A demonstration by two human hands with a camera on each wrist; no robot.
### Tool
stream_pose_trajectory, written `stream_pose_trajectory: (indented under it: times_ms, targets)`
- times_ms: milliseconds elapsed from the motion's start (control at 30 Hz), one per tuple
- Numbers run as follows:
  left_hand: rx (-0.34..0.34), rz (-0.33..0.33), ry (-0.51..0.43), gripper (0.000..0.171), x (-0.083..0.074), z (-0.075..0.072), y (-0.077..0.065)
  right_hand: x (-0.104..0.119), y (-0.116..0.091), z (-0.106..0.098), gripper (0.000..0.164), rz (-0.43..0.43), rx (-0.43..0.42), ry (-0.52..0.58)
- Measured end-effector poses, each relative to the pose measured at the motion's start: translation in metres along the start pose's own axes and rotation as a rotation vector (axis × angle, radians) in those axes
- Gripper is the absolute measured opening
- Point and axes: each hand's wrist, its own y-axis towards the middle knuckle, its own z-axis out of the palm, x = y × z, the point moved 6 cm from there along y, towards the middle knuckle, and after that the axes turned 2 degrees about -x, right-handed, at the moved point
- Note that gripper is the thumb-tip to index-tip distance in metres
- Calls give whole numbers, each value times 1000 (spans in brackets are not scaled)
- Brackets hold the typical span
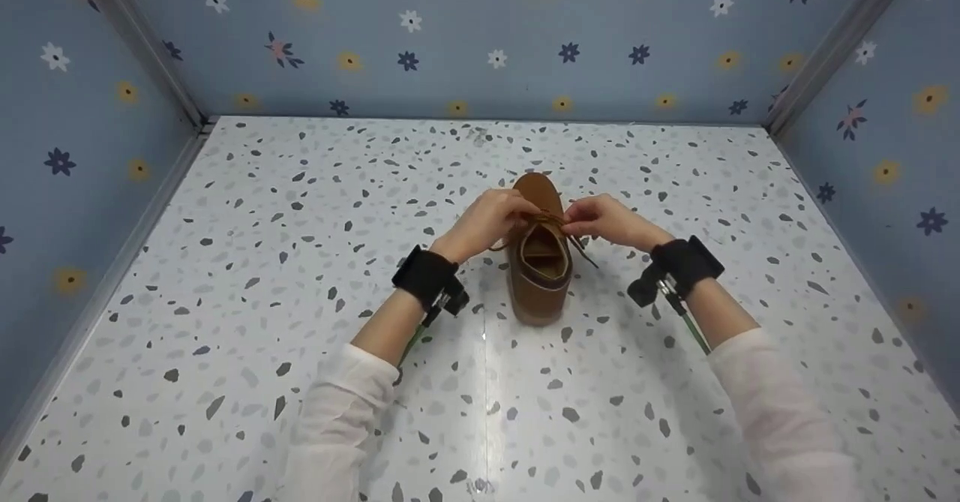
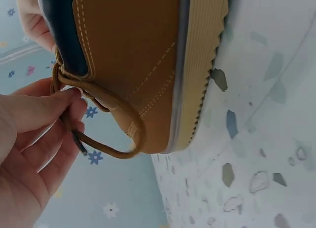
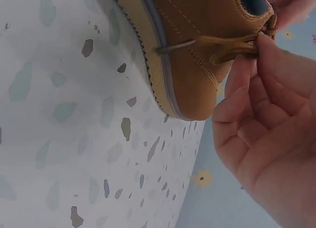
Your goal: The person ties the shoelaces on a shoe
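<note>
A brown lace-up shoe (image 1: 538,303) stands upright on the speckled surface, its toe pointing away from me. My left hand (image 1: 491,220) is at the left of the laces; in the left wrist view its thumb and fingers pinch the brown shoelace (image 2: 113,153), whose dark tip hangs by the fingers. From the other side my right hand (image 1: 604,220) pinches the lace (image 3: 232,43) between thumb and forefinger, and a loose end hangs down along the shoe's side. Both hands are close together over the tongue. The knot itself is partly hidden by the fingers.
The white speckled tabletop (image 1: 300,299) spreads around the shoe. Blue flowered panels (image 1: 480,37) stand at the back and on both sides. Each wrist wears a black strap (image 1: 427,277) with a small camera and a green cable.
</note>
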Motion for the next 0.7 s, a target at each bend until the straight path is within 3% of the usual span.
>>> stream_pose_trajectory:
  times_ms: [133, 200, 400, 700]
  targets:
    - [-18, -88, -241, 24, 8, -3, -10, 5, 0, 2, 17, -41, -9, -1]
    - [-26, -136, -312, 22, 17, -2, -14, 4, 1, 2, 17, -55, -30, -13]
    - [-37, -235, -342, 18, 48, 6, -20, -4, 4, 1, 19, -37, -90, -79]
    - [5, -317, -412, 22, 61, 13, -27, -5, 4, 2, 23, -20, -119, -86]
